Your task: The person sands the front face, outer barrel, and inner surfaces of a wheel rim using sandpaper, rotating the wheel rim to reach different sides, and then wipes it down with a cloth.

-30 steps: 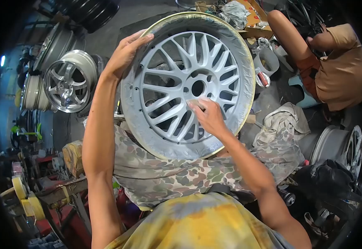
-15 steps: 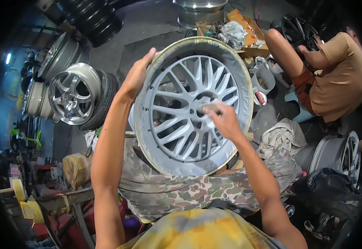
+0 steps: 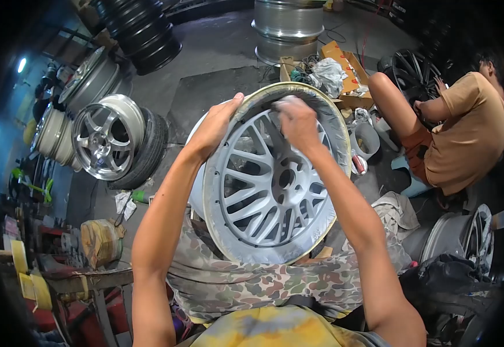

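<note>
A grey multi-spoke wheel rim (image 3: 280, 194), its barrel and lip covered in pale masking, leans tilted on the camouflage cloth (image 3: 263, 283) over my lap. My left hand (image 3: 217, 127) grips the rim's upper-left edge, thumb on the near side and the other fingers hidden behind it. Across the upper spokes, near the inner lip, my right hand (image 3: 301, 124) presses a small pale pad (image 3: 287, 103) with bent fingers. Motion blurs that hand, so the pad's exact kind is unclear.
A silver five-spoke wheel (image 3: 104, 141) leans on a tyre (image 3: 151, 147) at left. Another person (image 3: 466, 133) sits at right beside a black wheel (image 3: 414, 75). A grey bucket (image 3: 366, 140) and cardboard box (image 3: 344, 63) stand nearby; a taped roll (image 3: 99, 243) lies lower left.
My right hand has moved from the hub up to the upper spokes with the pad. The rim sits lower in view and tilts differently, my left hand still on its edge.
</note>
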The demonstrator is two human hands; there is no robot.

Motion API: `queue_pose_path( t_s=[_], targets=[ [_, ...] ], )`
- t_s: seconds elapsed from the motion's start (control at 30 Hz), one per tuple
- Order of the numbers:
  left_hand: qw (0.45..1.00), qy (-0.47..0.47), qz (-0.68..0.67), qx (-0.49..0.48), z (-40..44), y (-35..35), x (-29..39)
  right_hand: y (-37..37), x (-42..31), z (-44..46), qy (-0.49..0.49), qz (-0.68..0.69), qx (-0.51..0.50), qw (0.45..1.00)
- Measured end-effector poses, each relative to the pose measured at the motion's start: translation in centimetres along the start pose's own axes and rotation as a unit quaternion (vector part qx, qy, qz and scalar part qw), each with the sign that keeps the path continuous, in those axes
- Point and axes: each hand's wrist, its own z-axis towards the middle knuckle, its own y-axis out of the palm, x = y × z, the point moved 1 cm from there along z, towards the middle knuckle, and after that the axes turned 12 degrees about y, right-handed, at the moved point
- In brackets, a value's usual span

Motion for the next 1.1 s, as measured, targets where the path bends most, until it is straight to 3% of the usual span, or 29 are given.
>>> queue_pose_path(
  t_s=[0.03,0.07,0.1,0.13,0.17,0.23,0.33,0.37,0.4,0.43,0.5,0.53,0.7,0.73,0.77,0.83,0.9,0.97,1.03,1.1],
  targets=[
    [1.0,-0.001,0.001,0.002,0.2,-0.2,-0.6,0.7,-2.5,0.1,-0.061,0.025,-0.028,0.997],
    [1.0,0.002,-0.014,-0.001,0.4,-0.3,-1.3,1.1,-4.5,-0.9,-0.092,-0.053,-0.157,0.982],
    [1.0,0.006,-0.029,-0.004,0.6,-0.4,-1.5,1.9,-7.1,-2.7,-0.202,-0.014,-0.122,0.972],
    [0.999,0.023,-0.044,0.001,0.5,-0.1,-1.2,2.0,-9.3,-4.2,-0.293,0.024,-0.15,0.944],
    [0.999,0.025,-0.046,0.003,0.5,-0.2,-1.5,2.4,-10.6,-6.1,-0.335,0.012,-0.206,0.919],
    [0.998,0.045,-0.04,0.008,0.6,-0.2,-2.2,1.5,-11.9,-7.5,-0.415,-0.017,-0.195,0.889],
    [0.999,0.03,-0.026,0.0,0.3,-0.2,-1.9,2.0,-7.7,-5.2,-0.325,-0.071,-0.17,0.927],
    [0.999,0.011,-0.018,-0.024,0.2,-0.2,-1.6,1.9,-6.1,-2.8,-0.226,-0.115,-0.074,0.965],
    [1.0,0.009,0.019,-0.02,0.3,-0.2,-1.4,0.6,-3.8,-0.7,-0.104,-0.122,-0.079,0.984],
    [0.999,-0.001,0.025,-0.027,0.0,-0.1,-0.9,0.1,-1.0,-0.1,-0.038,-0.08,0.024,0.996],
    [0.999,0.041,0.023,-0.004,-0.1,0.6,-0.6,-1.9,3.9,-0.5,0.103,-0.099,-0.005,0.99],
    [0.999,0.042,0.019,-0.001,-0.1,0.6,-0.4,-2.6,4.4,-0.6,0.118,-0.111,0.002,0.987],
    [0.998,-0.009,0.064,-0.018,0.5,0.8,0.4,0.9,-1.1,-0.4,-0.012,-0.039,0.014,0.999],
    [0.998,-0.01,0.066,-0.023,0.8,0.6,-0.3,1.0,-3.7,-1.2,-0.05,-0.058,-0.056,0.996],
    [0.998,0.014,0.052,-0.019,1.3,0.2,-1.5,1.9,-4.9,-2.6,-0.147,-0.013,-0.065,0.987],
    [0.998,0.039,0.038,-0.018,1.5,-0.1,-2.1,2.3,-8.6,-5.5,-0.326,-0.001,-0.191,0.926],
    [0.999,0.029,0.035,0.002,1.1,-0.2,-1.6,1.2,-11.1,-6.6,-0.45,-0.028,-0.222,0.865],
    [0.998,0.049,0.019,0.021,0.7,0.3,-1.6,2.5,-9.2,-5.5,-0.414,-0.007,-0.182,0.892],
    [0.998,0.049,0.03,0.023,0.1,0.4,-0.7,2.0,-5.3,-2.1,-0.311,-0.113,-0.155,0.931],
    [0.999,0.049,0.015,-0.01,0.9,0.0,-1.6,0.0,1.6,0.3,-0.092,-0.086,0.029,0.992]
  ],
)
